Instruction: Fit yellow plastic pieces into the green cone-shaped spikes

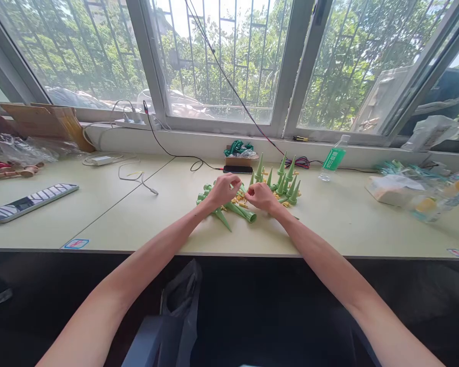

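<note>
My left hand (225, 189) is closed, its thumb and fingers pinched around a pale green plastic spike (242, 188), of which only a small part shows. Close beside it, my right hand (260, 195) is also closed, fingertips pressed together; what they hold is hidden or too small to name. Below the hands lie loose green hollow spikes (248, 214), one pointing toward the front edge (223, 219). Small yellow plastic pieces (243, 205) are scattered between. Behind and right of my right hand, several green spikes (282, 168) stand upright, points up.
A dark phone (237, 169) lies behind the hands, before a small box (238, 161) with green material. A water bottle (332, 159) stands back right. Plastic bags (439, 196) sit at the right. Cables (139, 178) and a patterned flat case (30, 203) lie left. The table's front edge (237, 254) runs beneath my forearms.
</note>
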`<state>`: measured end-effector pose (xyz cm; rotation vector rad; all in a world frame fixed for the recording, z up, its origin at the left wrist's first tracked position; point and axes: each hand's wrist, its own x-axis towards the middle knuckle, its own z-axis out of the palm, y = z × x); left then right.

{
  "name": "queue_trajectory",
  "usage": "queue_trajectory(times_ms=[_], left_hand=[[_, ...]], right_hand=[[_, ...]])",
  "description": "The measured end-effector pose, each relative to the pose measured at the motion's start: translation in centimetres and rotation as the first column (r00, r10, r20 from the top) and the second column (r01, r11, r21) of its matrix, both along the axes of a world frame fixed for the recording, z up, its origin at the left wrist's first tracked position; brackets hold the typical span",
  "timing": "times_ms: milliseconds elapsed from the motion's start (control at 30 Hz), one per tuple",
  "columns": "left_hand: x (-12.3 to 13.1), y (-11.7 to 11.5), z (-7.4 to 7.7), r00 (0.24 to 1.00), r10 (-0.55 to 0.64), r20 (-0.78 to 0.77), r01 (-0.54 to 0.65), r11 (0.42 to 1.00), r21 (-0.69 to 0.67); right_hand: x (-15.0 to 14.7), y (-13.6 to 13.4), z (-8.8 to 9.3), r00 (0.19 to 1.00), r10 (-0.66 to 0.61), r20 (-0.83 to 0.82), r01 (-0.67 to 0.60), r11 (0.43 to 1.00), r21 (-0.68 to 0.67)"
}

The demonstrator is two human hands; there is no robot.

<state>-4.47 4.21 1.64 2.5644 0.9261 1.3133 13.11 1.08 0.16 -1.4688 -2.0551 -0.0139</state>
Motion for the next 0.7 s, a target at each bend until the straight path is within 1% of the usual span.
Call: queue_trajectory(times_ms=[133, 233, 300, 400, 500, 700], left_hand=[[0.0, 0.0, 0.0, 1.0, 0.02, 0.016, -0.02, 1.0, -0.002], [-0.2, 0.1, -0.1, 0.999, 0.035, 0.021, -0.035, 0.999, -0.026], [-0.3, 0.3, -0.2, 1.0, 0.026, 0.003, -0.026, 0.999, -0.045], [-0.4, 0.5, -0.3, 1.0, 0.023, -0.012, -0.024, 0.999, -0.049], [-0.4, 0.6, -0.2, 0.999, 0.044, -0.011, -0.044, 0.998, -0.042], [-0.5, 0.7, -0.3, 0.997, 0.038, -0.061, -0.037, 0.999, 0.014]], right_hand=[[-0.1, -0.1, 0.2, 0.992, 0.009, -0.123, -0.004, 0.999, 0.039], [-0.1, -0.2, 0.3, 0.97, 0.051, -0.239, -0.03, 0.996, 0.087], [-0.1, -0.3, 0.4, 0.954, 0.085, -0.289, -0.052, 0.991, 0.122], [-0.2, -0.5, 0.5, 0.936, 0.145, -0.322, -0.099, 0.983, 0.155], [-0.3, -0.8, 0.6, 0.922, 0.192, -0.336, -0.146, 0.977, 0.157], [-0.6, -1.1, 0.7, 0.904, 0.229, -0.362, -0.183, 0.97, 0.158]])
